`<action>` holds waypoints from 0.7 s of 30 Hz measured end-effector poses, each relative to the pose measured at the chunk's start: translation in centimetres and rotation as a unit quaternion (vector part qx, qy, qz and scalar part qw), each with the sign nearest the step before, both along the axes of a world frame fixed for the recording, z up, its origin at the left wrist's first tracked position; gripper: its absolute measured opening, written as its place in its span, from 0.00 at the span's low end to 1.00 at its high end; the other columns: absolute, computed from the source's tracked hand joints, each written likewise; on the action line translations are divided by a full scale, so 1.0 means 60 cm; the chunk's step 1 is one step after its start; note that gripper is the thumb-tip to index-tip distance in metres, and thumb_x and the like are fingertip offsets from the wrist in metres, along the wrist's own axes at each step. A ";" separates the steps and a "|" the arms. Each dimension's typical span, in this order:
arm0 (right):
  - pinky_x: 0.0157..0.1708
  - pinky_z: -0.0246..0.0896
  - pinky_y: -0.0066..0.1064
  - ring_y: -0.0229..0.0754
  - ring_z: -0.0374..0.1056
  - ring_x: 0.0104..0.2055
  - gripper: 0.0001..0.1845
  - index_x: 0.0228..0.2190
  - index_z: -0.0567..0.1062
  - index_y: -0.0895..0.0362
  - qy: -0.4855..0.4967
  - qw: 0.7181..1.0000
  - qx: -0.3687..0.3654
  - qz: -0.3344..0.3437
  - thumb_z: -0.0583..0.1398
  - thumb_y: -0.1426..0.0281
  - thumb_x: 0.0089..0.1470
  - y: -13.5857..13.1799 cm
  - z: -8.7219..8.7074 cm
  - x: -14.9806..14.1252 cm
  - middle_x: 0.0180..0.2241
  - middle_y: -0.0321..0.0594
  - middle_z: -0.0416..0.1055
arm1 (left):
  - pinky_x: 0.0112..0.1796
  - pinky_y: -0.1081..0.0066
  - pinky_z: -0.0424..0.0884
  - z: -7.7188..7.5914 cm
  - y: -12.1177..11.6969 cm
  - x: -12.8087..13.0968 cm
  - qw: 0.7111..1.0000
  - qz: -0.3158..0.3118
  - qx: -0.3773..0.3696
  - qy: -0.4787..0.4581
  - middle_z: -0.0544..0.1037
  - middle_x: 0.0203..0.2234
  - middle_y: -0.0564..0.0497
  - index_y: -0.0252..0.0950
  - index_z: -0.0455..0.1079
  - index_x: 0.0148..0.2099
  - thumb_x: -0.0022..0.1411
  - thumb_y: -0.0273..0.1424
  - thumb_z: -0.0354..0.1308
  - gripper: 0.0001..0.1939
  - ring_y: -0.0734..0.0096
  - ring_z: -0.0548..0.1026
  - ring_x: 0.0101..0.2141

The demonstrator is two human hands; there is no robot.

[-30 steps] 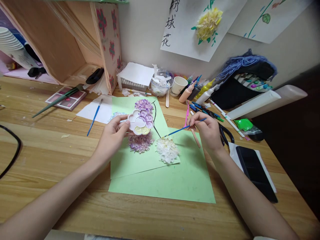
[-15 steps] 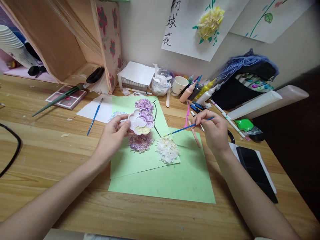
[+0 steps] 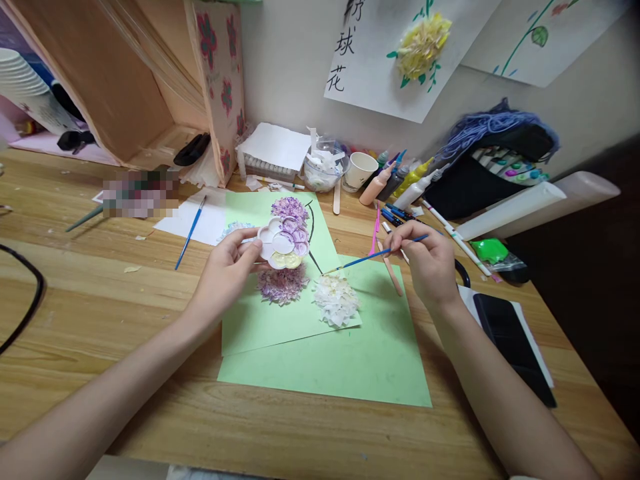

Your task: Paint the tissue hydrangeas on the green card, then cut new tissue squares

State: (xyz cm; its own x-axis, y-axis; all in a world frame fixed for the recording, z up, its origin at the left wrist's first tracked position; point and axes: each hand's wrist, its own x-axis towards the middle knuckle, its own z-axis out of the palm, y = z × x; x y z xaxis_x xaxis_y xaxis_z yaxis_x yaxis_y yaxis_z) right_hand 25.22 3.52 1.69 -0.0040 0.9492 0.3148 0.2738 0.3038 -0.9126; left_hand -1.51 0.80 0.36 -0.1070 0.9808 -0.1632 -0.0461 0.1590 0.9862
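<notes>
- Left arm: reaches in from lower left, forearm slanting up and inward; left hand (image 3: 227, 263) raised over the paper, thumb on top, fingers curled under.
- Left hand gripping flower-shaped palette (image 3: 283, 243) by its left edge; purple and yellow paint in the wells.
- Right arm: in from lower right, wrist bent; right hand (image 3: 420, 260) in a pinch, gripping blue paintbrush (image 3: 357, 261) pen-style, tip pointing left and down.
- Brush tip at upper-left edge of white paper flower (image 3: 336, 301); can't tell if touching.
- White flower lies between the hands, nearer the person than the palette, on the upper green sheet (image 3: 275, 333).
- Palette hangs between upper purple flower (image 3: 290, 210) and lower purple flower (image 3: 283, 285), partly covering both.
- Lower green sheet (image 3: 325, 383) under the upper one, on wooden counter (image 3: 125, 373).
- Wooden stick (image 3: 392, 275) just left of right hand.
</notes>
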 end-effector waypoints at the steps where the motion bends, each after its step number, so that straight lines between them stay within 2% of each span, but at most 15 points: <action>1: 0.25 0.57 0.29 0.36 0.61 0.24 0.08 0.17 0.68 0.56 0.004 1.000 0.001 -0.002 0.52 0.77 0.42 0.000 0.000 0.000 0.19 0.35 0.64 | 0.38 0.63 0.76 0.000 0.000 0.000 1.000 0.000 0.001 0.000 0.79 0.33 0.48 0.32 0.67 0.47 0.55 0.36 0.58 0.19 0.65 0.77 0.34; 6: 0.26 0.58 0.29 0.36 0.61 0.24 0.08 0.17 0.68 0.56 -0.002 1.000 0.001 0.003 0.52 0.77 0.42 -0.001 0.001 0.001 0.20 0.35 0.64 | 0.37 0.64 0.76 0.000 0.000 -0.001 1.000 0.001 0.001 -0.003 0.79 0.31 0.49 0.33 0.67 0.46 0.55 0.36 0.58 0.18 0.65 0.77 0.34; 10: 0.25 0.58 0.29 0.36 0.61 0.24 0.09 0.17 0.68 0.56 0.013 1.000 0.004 -0.008 0.52 0.78 0.41 -0.001 0.003 0.000 0.19 0.35 0.63 | 0.37 0.64 0.76 -0.001 0.000 0.000 1.000 -0.001 0.000 -0.006 0.78 0.31 0.50 0.32 0.67 0.47 0.55 0.36 0.58 0.18 0.66 0.77 0.33; 15: 0.24 0.56 0.28 0.35 0.61 0.24 0.08 0.17 0.68 0.57 0.045 0.999 0.017 0.009 0.52 0.77 0.41 -0.002 0.001 -0.003 0.19 0.35 0.63 | 0.37 0.64 0.76 -0.002 0.001 0.001 1.000 -0.001 -0.002 -0.007 0.78 0.31 0.49 0.31 0.67 0.47 0.55 0.36 0.58 0.19 0.66 0.77 0.33; 21: 0.27 0.56 0.29 0.35 0.62 0.26 0.09 0.19 0.68 0.57 -0.028 0.999 0.007 0.041 0.52 0.77 0.46 -0.008 -0.004 -0.003 0.22 0.35 0.65 | 0.36 0.65 0.76 -0.001 0.000 0.001 1.000 -0.001 0.000 -0.009 0.78 0.31 0.49 0.31 0.67 0.47 0.54 0.36 0.59 0.19 0.65 0.77 0.33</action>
